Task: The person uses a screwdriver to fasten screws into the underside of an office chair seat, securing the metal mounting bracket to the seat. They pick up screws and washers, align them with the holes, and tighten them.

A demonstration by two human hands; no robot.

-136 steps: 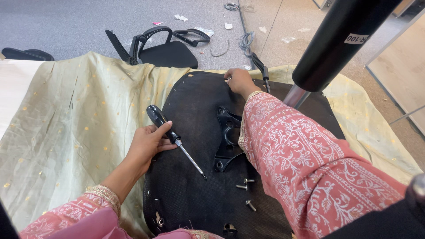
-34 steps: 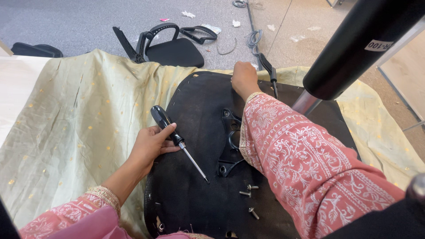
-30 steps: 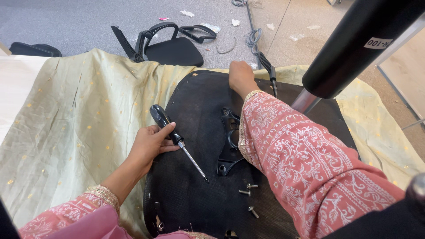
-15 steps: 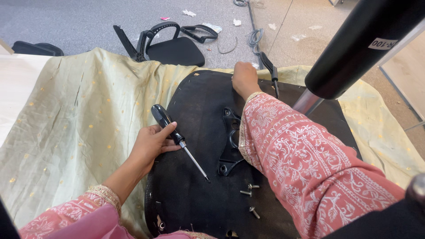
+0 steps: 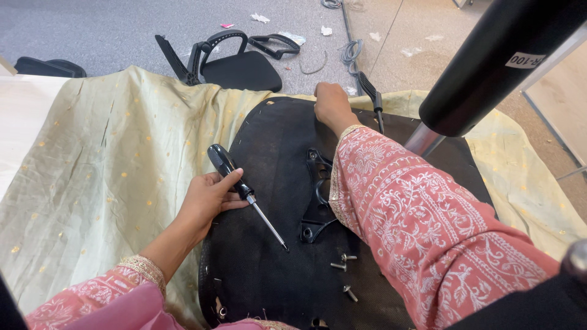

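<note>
An upturned black chair seat [image 5: 275, 146] lies on a pale green cloth [image 5: 98, 159]. My left hand [image 5: 211, 195] grips a black-handled screwdriver [image 5: 235, 180] by its handle, the metal shaft pointing down and right with its tip on the seat. My right hand [image 5: 330, 104] reaches across and clasps the far rim of the seat. A black metal bracket [image 5: 318, 195] sits mid-seat, partly hidden by my pink sleeve. Three loose screws [image 5: 342, 266] lie on the seat near the bracket.
A black cylinder on a metal shaft [image 5: 489, 67] slants across the upper right. On the grey floor beyond the cloth lie a black chair part with armrests [image 5: 238, 61], a coiled cable [image 5: 351, 52] and paper scraps. A black lever [image 5: 373, 101] sticks out near my right hand.
Almost nothing differs. My left hand keeps the screwdriver in the same spot and my right hand stays on the far rim; only the view shifts slightly.
</note>
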